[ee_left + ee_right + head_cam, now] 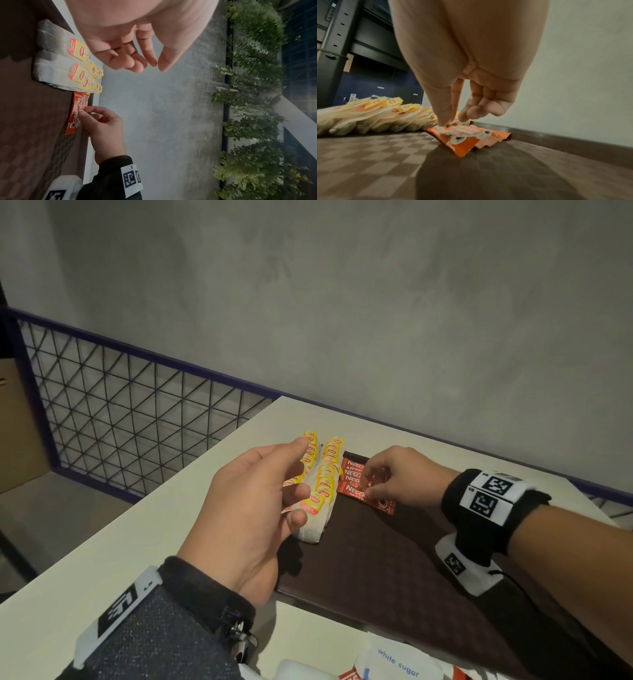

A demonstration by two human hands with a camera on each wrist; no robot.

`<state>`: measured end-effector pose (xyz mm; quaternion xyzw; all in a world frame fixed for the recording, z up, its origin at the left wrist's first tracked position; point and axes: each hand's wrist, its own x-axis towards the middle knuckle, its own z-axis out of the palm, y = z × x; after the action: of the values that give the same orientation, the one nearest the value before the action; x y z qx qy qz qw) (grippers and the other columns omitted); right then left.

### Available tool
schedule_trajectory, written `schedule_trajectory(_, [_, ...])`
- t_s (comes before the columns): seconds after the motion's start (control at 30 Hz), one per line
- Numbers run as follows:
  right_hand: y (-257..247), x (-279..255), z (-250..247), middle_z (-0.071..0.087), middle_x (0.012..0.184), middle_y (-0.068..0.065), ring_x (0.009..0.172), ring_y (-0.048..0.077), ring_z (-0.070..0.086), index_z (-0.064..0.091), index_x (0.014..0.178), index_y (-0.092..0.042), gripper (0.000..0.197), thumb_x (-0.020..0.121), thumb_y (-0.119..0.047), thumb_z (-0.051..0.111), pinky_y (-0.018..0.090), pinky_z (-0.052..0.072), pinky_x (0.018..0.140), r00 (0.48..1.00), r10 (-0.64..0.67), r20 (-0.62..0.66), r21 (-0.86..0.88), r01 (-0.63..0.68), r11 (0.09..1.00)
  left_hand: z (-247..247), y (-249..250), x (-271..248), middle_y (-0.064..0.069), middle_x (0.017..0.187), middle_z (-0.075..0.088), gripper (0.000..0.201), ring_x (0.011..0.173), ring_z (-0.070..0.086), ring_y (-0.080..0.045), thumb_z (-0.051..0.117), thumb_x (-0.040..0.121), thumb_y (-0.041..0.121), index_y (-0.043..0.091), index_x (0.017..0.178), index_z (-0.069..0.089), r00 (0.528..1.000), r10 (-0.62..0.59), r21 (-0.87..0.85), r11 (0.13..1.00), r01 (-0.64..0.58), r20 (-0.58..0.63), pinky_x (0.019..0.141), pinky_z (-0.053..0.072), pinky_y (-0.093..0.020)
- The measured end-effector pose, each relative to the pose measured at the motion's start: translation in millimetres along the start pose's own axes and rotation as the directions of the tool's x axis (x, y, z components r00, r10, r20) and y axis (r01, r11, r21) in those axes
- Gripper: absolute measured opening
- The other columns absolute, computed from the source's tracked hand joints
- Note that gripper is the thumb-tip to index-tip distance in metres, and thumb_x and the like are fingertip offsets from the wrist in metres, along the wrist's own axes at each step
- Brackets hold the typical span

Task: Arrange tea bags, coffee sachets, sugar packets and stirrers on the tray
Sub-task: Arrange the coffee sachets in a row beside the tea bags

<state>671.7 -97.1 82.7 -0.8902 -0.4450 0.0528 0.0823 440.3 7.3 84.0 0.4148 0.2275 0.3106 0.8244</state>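
1. The dark checkered tray point(394, 559) lies on a pale table point(137, 542); its far rim runs close to the table's back edge by the grey wall point(376, 302). The tray's near half is bare.
2. Tea bags point(323, 491) lie in overlapping rows along the tray's left edge, long axes pointing away, yellow tags at the far end.
3. Red coffee sachets point(356, 477) sit just right of them at the far rim, fanned, long axes running left to right.
4. The right hand point(400, 477) pinches the top sachet with thumb and forefinger.
5. The left hand point(250, 515) hovers above the tea bags, fingers loosely curled, holding nothing.
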Motion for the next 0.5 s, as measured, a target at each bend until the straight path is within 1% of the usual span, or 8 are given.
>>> schedule_trajectory(0.07, [-3.1, 1.3, 4.9, 0.066, 0.093, -0.009, 0.085, 0.005, 0.060, 0.076, 0.103, -0.028, 0.016, 0.088, -0.028, 0.078, 0.025, 0.051, 0.074, 1.000, -0.018, 0.021, -0.030, 0.019, 0.999, 0.2, -0.1, -0.5, 0.008, 0.059, 0.066, 0.034, 0.056, 0.056, -0.010, 0.076, 0.089, 0.027, 0.027, 0.054, 0.075, 1.000, 0.000, 0.000, 1.000, 0.000, 0.000, 0.044, 0.038, -0.024])
schedule_trajectory(0.13, [-6.0, 3.5, 8.4, 0.067, 0.094, -0.008, 0.088, 0.009, 0.062, 0.076, 0.105, -0.028, 0.018, 0.087, -0.026, 0.079, 0.026, 0.052, 0.076, 0.999, -0.028, 0.036, -0.048, 0.030, 0.998, 0.2, -0.3, -0.5, 0.008, 0.059, 0.066, 0.035, 0.055, 0.057, -0.009, 0.076, 0.089, 0.027, 0.028, 0.054, 0.075, 1.000, 0.000, 0.001, 1.000, 0.000, 0.003, 0.044, 0.038, -0.024])
schedule_trajectory(0.2, [-7.8, 6.3, 10.3, 0.067, 0.096, -0.008, 0.087, 0.009, 0.062, 0.076, 0.106, -0.027, 0.019, 0.087, -0.024, 0.079, 0.025, 0.051, 0.074, 0.998, -0.041, 0.044, -0.081, 0.044, 0.996, -0.2, -0.8, 0.5, 0.008, 0.058, 0.066, 0.035, 0.054, 0.056, -0.009, 0.076, 0.089, 0.026, 0.028, 0.054, 0.076, 1.000, -0.006, 0.005, 1.000, 0.006, 0.002, 0.044, 0.037, -0.024])
schedule_trajectory(0.23, [-8.4, 7.8, 10.8, 0.067, 0.097, -0.007, 0.087, 0.009, 0.062, 0.076, 0.106, -0.026, 0.019, 0.088, -0.023, 0.078, 0.024, 0.050, 0.073, 0.998, -0.044, 0.044, -0.092, 0.048, 0.995, -0.7, -1.1, 1.3, 0.008, 0.058, 0.066, 0.033, 0.054, 0.056, -0.009, 0.076, 0.089, 0.026, 0.025, 0.056, 0.076, 1.000, -0.009, 0.006, 1.000, 0.009, -0.002, 0.044, 0.037, -0.024])
schedule_trajectory(0.27, [-8.7, 9.1, 11.4, 0.068, 0.096, -0.007, 0.085, 0.008, 0.062, 0.076, 0.106, -0.026, 0.019, 0.088, -0.022, 0.078, 0.023, 0.050, 0.071, 0.998, -0.042, 0.043, -0.094, 0.046, 0.995, -1.3, -1.2, 2.0, 0.007, 0.059, 0.066, 0.029, 0.055, 0.056, -0.009, 0.076, 0.089, 0.026, 0.022, 0.060, 0.076, 1.000, -0.012, 0.004, 1.000, 0.012, -0.005, 0.044, 0.037, -0.024])
schedule_trajectory(0.33, [-8.6, 10.6, 11.5, 0.069, 0.094, -0.007, 0.082, 0.007, 0.063, 0.077, 0.105, -0.026, 0.017, 0.088, -0.021, 0.077, 0.021, 0.050, 0.068, 0.998, -0.036, 0.043, -0.082, 0.040, 0.996, -1.1, -1.0, 1.5, 0.006, 0.060, 0.066, 0.019, 0.055, 0.056, -0.010, 0.076, 0.089, 0.026, 0.020, 0.071, 0.073, 1.000, -0.018, 0.003, 1.000, 0.018, -0.002, 0.046, 0.037, -0.024])
schedule_trajectory(0.4, [-9.6, 9.5, 9.0, 0.072, 0.089, -0.006, 0.078, 0.009, 0.067, 0.077, 0.102, -0.026, 0.015, 0.088, -0.021, 0.077, 0.023, 0.051, 0.065, 0.998, -0.042, 0.039, -0.061, 0.044, 0.997, 0.2, 0.7, -0.5, 0.005, 0.061, 0.065, 0.014, 0.055, 0.055, -0.010, 0.075, 0.090, 0.025, 0.019, 0.078, 0.070, 1.000, -0.016, 0.010, 1.000, 0.016, 0.011, 0.048, 0.037, -0.025])
schedule_trajectory(0.5, [-16.7, -3.0, -2.2, 0.069, 0.080, -0.009, 0.071, 0.010, 0.066, 0.078, 0.100, -0.026, 0.013, 0.088, -0.027, 0.076, 0.022, 0.045, 0.064, 0.998, -0.059, -0.023, -0.020, 0.059, 0.998, 0.5, 5.2, -1.6, 0.005, 0.067, 0.061, 0.016, 0.054, 0.052, -0.009, 0.070, 0.092, 0.025, 0.019, 0.078, 0.065, 0.999, -0.017, 0.039, 0.999, 0.015, 0.033, 0.050, 0.036, -0.023])
